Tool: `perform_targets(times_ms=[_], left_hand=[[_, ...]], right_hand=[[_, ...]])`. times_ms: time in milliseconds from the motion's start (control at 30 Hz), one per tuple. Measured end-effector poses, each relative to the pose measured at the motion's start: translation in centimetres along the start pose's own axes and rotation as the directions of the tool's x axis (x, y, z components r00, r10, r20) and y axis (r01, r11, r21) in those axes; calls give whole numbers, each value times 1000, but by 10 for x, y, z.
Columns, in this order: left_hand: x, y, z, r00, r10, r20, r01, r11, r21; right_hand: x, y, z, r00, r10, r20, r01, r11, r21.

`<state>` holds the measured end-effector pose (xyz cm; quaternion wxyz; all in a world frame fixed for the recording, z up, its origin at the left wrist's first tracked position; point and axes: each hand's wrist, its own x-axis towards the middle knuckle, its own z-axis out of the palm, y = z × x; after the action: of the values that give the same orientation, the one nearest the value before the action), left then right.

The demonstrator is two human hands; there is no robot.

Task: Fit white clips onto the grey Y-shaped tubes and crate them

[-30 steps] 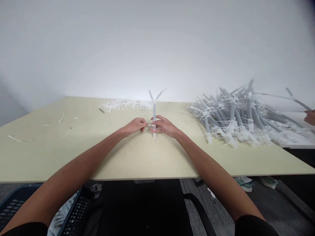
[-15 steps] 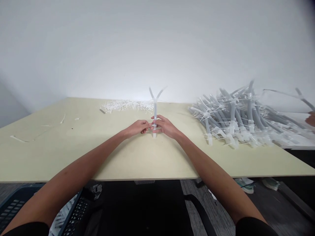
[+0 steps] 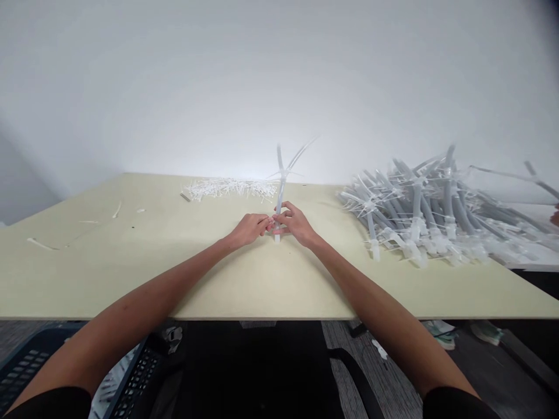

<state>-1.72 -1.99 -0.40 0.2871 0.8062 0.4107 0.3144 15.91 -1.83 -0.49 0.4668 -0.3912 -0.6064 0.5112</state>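
A translucent grey tube (image 3: 281,192) with a forked top stands nearly upright at the middle of the table, leaning slightly right. White cable ties (image 3: 285,173) stick out from its fork, and its lower end is a clear whitish piece (image 3: 277,238). My right hand (image 3: 294,224) is closed around the lower tube, thumb and fingers on either side. Close against the tube on its left, my left hand (image 3: 253,228) is closed in a pinch, fingertips meeting those of the right hand. Whatever the left fingertips grip is hidden.
Loose white cable ties (image 3: 231,188) lie heaped at the back. To the right is a large pile of similar tubes (image 3: 419,203). Ties and scraps (image 3: 41,244) lie on the left. Below are a blue basket (image 3: 131,372) and a chair. Another person's hand (image 3: 554,216) shows far right.
The tube's forked top has swung right and tilted, and its branches have spread wider. Both hands stay at the lower tube, with the left fingers now closer against it.
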Motion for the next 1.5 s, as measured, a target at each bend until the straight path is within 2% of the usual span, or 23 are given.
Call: perform_targets(times_ms=[200,333,400,633,833,1033,1167,1367,1500], left_hand=[[6,-11,3,988,-141,-68,118,954,-277],[6,-12,4,986,-165,14,155,896,-416],[6,-10,6,991,-132,27,132,910,-392],[6,-8,9,998,-56,-35,41,943,-331],[7,-7,11,996,-70,-48,49,938,-344],[7,-5,13,994,-111,-6,94,864,-494],[6,-4,12,991,-133,-27,105,880,-463],[-5,14,9,989,-12,-147,-36,947,-320],[-11,25,9,986,56,-159,-101,952,-290]], right_hand=[[2,1,-2,998,-41,-48,39,999,-24],[5,2,-2,994,-76,-82,75,997,-18],[6,2,-1,995,-75,-69,76,997,0],[8,7,0,993,-119,-23,121,985,126],[10,9,0,987,-154,-49,160,979,126],[8,7,1,987,-158,-32,161,977,141],[7,5,-1,991,-130,-16,130,979,160],[4,-7,-8,995,-95,5,91,962,259],[2,-13,-10,995,-94,27,82,952,294]])
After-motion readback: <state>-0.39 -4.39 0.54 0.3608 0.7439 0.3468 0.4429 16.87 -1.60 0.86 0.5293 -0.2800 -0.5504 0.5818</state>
